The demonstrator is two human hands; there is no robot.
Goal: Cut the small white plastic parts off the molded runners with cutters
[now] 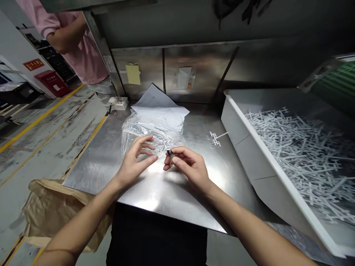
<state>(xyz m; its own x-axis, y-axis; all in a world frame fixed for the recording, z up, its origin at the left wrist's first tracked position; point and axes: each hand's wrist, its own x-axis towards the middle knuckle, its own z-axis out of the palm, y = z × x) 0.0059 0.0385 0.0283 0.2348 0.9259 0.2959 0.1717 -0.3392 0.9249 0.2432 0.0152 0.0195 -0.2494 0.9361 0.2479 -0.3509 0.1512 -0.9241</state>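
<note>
My right hand (191, 166) pinches a small dark object (169, 152) with a light tip between thumb and fingers. Its exact kind is too small to make out. To its left, my left hand (135, 159) is open above the steel table (163, 188), fingers apart and nothing in them. Just beyond both hands lies a clear plastic bag (146, 127) with small pale pieces around its near side. A white branched plastic piece (216, 138) rests on the table to the right of my right hand.
A large grey bin (249, 147) of white branched plastic pieces (307, 159) stands at the right. Printed paper sheets (158, 100) and a power strip (120, 103) lie at the back. A brown paper bag (55, 207) is at lower left. Beyond the table stands a person (83, 55).
</note>
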